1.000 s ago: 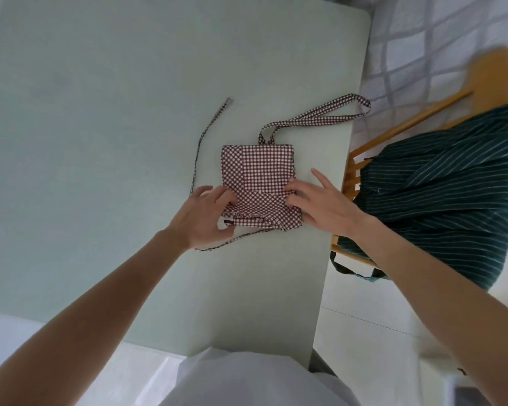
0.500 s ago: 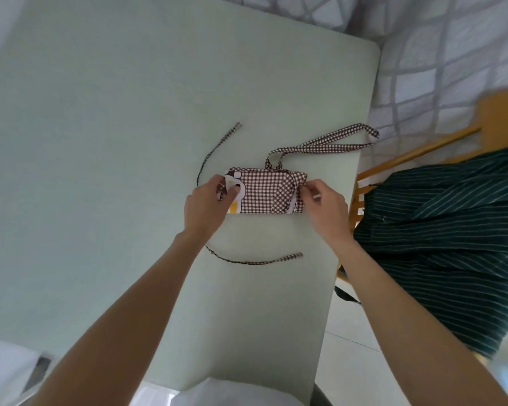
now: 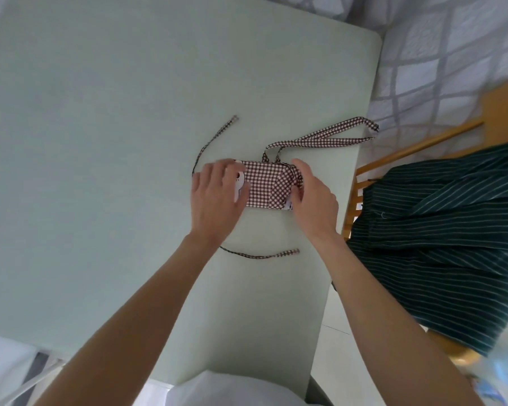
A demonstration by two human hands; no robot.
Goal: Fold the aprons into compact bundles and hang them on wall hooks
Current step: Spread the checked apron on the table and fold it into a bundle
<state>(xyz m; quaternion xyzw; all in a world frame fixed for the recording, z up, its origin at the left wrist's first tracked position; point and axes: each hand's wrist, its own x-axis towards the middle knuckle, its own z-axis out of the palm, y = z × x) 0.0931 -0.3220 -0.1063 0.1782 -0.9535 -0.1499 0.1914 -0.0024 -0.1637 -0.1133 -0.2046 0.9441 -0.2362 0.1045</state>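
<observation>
A pale green table (image 3: 106,159) fills most of the view, and the checked apron (image 3: 266,186), folded down to a small flat bundle, lies on it toward three o'clock, not far from the table's right edge; the left hand (image 3: 217,194) rests flat on the bundle's nine-o'clock end with fingers spread and loose, covering a white patch of lining rather than pinching anything, while the right hand (image 3: 312,197) curls round the three-o'clock end, thumb and fingertips closed lightly on the folded cloth there; the neck strap (image 3: 328,136) runs out from the bundle's far side toward two o'clock, and its loop reaches the table's edge; one thin tie (image 3: 210,140) curves away toward eleven o'clock, and a second tie (image 3: 264,255) lies loose at six o'clock of the bundle, between the two forearms; past the right edge, at three to four o'clock, a wooden chair (image 3: 422,142) stands close against the table with a dark striped apron (image 3: 440,230) draped over it (it hides most of the seat), and a quilted grey-and-white surface (image 3: 440,54) lies beyond at one o'clock; the table from nine round to twelve o'clock is bare and wide, whereas the right side is hemmed in by the chair.
</observation>
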